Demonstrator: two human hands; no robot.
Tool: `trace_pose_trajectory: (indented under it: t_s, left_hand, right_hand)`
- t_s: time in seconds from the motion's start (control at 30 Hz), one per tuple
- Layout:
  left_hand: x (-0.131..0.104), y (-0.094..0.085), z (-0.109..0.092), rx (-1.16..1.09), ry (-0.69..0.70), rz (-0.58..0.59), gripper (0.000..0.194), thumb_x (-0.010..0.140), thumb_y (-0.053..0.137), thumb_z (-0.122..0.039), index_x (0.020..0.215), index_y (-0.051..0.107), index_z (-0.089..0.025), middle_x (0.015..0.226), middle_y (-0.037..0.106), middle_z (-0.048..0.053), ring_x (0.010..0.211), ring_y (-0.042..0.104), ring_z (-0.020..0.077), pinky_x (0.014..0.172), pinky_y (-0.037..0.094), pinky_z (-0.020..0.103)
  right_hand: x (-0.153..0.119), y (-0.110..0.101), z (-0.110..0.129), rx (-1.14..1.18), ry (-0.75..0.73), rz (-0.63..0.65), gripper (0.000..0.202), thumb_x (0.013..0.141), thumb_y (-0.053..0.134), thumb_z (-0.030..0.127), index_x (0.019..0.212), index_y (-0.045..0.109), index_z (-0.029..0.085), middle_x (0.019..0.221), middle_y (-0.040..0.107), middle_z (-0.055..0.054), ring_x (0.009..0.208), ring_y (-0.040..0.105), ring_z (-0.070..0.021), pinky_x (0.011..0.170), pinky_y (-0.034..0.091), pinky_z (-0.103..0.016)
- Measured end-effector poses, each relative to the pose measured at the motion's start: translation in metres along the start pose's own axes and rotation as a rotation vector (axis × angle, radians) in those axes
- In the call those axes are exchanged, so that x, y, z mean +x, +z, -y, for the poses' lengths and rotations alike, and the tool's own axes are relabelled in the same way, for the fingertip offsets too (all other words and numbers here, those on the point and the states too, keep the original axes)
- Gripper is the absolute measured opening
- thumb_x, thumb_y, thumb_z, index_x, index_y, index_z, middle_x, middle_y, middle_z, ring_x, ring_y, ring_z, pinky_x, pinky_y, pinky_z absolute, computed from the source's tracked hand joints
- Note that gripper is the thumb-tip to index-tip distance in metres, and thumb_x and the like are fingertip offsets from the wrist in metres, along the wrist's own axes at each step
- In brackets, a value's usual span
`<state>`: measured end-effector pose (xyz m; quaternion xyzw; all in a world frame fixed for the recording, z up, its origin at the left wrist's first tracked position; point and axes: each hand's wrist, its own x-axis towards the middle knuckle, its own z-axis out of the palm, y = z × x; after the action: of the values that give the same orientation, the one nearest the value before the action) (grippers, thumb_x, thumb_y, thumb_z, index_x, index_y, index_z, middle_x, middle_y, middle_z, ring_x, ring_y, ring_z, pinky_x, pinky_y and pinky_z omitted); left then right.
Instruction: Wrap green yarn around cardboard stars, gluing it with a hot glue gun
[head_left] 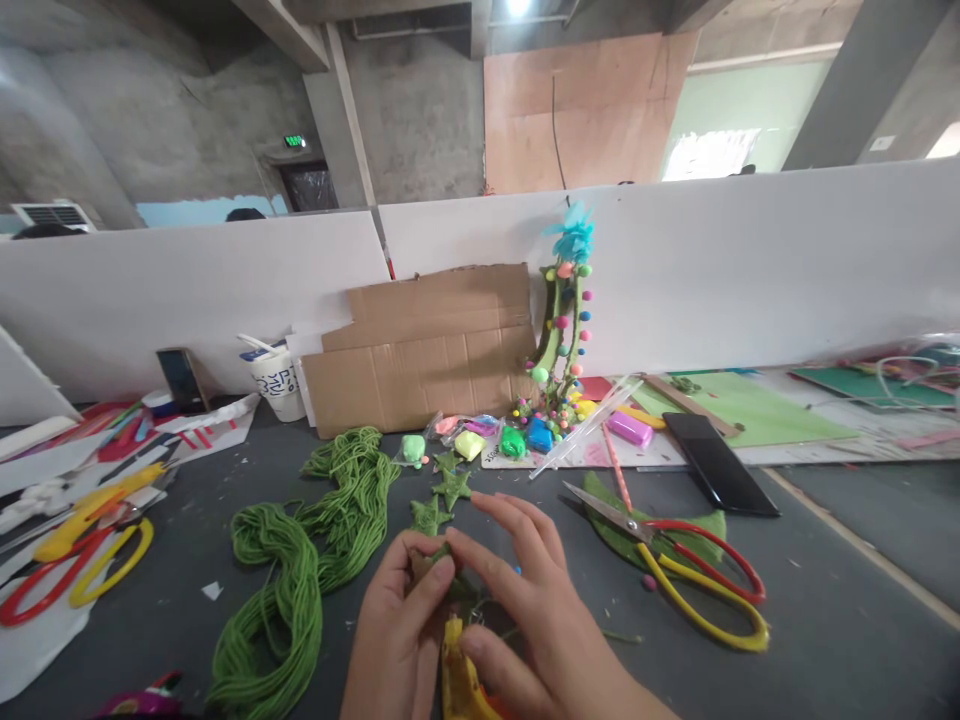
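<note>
Low in the middle, my left hand (405,610) pinches a small green felt piece (429,566) between thumb and fingers; its full shape is hidden. My right hand (529,600) reaches in from the other side, its index fingertip at the green piece, the other fingers stretched out and the thumb apart. Below and between the hands, partly covered, is a yellow glue gun (459,675), close to the right thumb. Just beyond my fingers lie green stars (452,488). To the left spreads a skein of green yarn (281,600).
Red-and-yellow scissors (660,550) rest on green felt (615,520) at right, with a black phone (716,465) behind. A pompom-decorated stand (562,330) and cardboard (420,360) stand at the back. Clay packets (514,442) lie before them; a paper cup (277,382) stands left.
</note>
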<state>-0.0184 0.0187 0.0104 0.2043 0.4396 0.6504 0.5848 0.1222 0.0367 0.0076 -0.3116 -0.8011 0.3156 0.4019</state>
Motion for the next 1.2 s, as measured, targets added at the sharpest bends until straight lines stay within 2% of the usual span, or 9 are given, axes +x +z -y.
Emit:
trace_pose_trajectory:
  t_s: [0.17,0.27,0.43,0.53,0.63,0.87,0.97,1.07,1.2]
  left_hand:
    - [-0.005,0.004,-0.005,-0.003,0.03,0.02,0.019,0.061,0.077,-0.02,0.069,0.06,-0.019,0.064,0.058,-0.003,0.06,0.052,0.011,0.059,0.045,0.021]
    - [-0.009,0.008,-0.002,0.024,0.024,0.069,0.019,0.059,0.079,-0.019,0.064,0.06,-0.018,0.062,0.059,-0.002,0.064,0.055,0.0124,0.062,0.044,0.021]
    - [-0.009,0.007,0.008,0.094,-0.066,0.077,0.023,0.058,0.079,-0.022,0.066,0.058,-0.018,0.06,0.057,-0.003,0.056,0.052,0.0116,0.054,0.039,0.02]
    - [-0.006,0.004,0.01,0.09,-0.061,0.052,0.025,0.057,0.08,-0.022,0.068,0.057,-0.018,0.056,0.051,-0.006,0.051,0.047,0.0093,0.051,0.038,0.019]
    - [-0.004,0.002,0.007,0.067,-0.024,0.029,0.023,0.06,0.078,-0.021,0.069,0.057,-0.018,0.062,0.056,-0.004,0.055,0.049,0.0091,0.054,0.041,0.019]
    - [-0.004,-0.004,0.004,0.099,0.09,-0.006,0.019,0.066,0.075,-0.025,0.073,0.059,-0.019,0.07,0.06,-0.002,0.066,0.053,0.0119,0.062,0.044,0.02]
    - [-0.006,-0.002,0.005,0.132,0.128,0.037,0.018,0.064,0.076,-0.023,0.07,0.059,-0.019,0.073,0.063,-0.002,0.068,0.054,0.0122,0.064,0.043,0.02]
    - [-0.008,0.001,0.009,0.133,0.12,0.072,0.02,0.062,0.078,-0.022,0.068,0.059,-0.02,0.078,0.065,-0.001,0.073,0.057,0.0145,0.065,0.043,0.022]
    - [-0.008,0.003,0.014,0.167,0.089,0.057,0.022,0.059,0.079,-0.023,0.068,0.06,-0.019,0.07,0.062,-0.001,0.069,0.055,0.0143,0.06,0.042,0.02]
  right_hand:
    - [0.001,0.016,-0.005,0.91,0.404,0.019,0.044,0.09,0.039,0.056,0.118,0.061,0.03,0.142,0.041,-0.005,0.132,0.033,-0.0259,0.103,0.031,-0.047]
    - [0.005,0.012,-0.002,1.128,0.522,-0.001,0.046,0.09,0.036,0.055,0.101,0.067,0.023,0.129,0.054,-0.008,0.123,0.045,-0.0267,0.101,0.035,-0.047]
    - [0.008,-0.008,0.005,0.511,0.402,-0.11,0.033,0.091,0.044,0.043,0.079,0.067,0.022,0.12,0.054,-0.007,0.119,0.044,-0.0267,0.103,0.029,-0.047]
    - [0.007,-0.012,0.005,0.035,0.144,-0.081,0.019,0.088,0.052,0.032,0.094,0.068,0.024,0.123,0.05,-0.009,0.124,0.033,-0.0294,0.103,0.028,-0.049]
    - [0.004,-0.006,0.002,-0.065,0.011,-0.038,0.032,0.082,0.059,0.027,0.114,0.062,0.025,0.132,0.044,-0.009,0.127,0.027,-0.031,0.104,0.025,-0.051]
    - [0.002,0.017,-0.005,1.174,0.502,-0.021,0.036,0.088,0.047,0.045,0.109,0.067,0.024,0.133,0.05,-0.007,0.123,0.042,-0.0279,0.102,0.03,-0.046]
    - [0.005,0.014,-0.003,1.359,0.619,0.017,0.039,0.088,0.045,0.046,0.1,0.07,0.019,0.125,0.057,-0.009,0.119,0.047,-0.028,0.102,0.03,-0.044]
    - [0.008,0.002,-0.001,1.148,0.567,-0.056,0.038,0.09,0.044,0.046,0.085,0.072,0.02,0.124,0.057,-0.007,0.119,0.046,-0.0272,0.102,0.03,-0.043]
    - [0.009,-0.015,0.004,0.396,0.322,-0.108,0.033,0.091,0.045,0.04,0.08,0.071,0.024,0.123,0.052,-0.006,0.121,0.04,-0.027,0.104,0.026,-0.046]
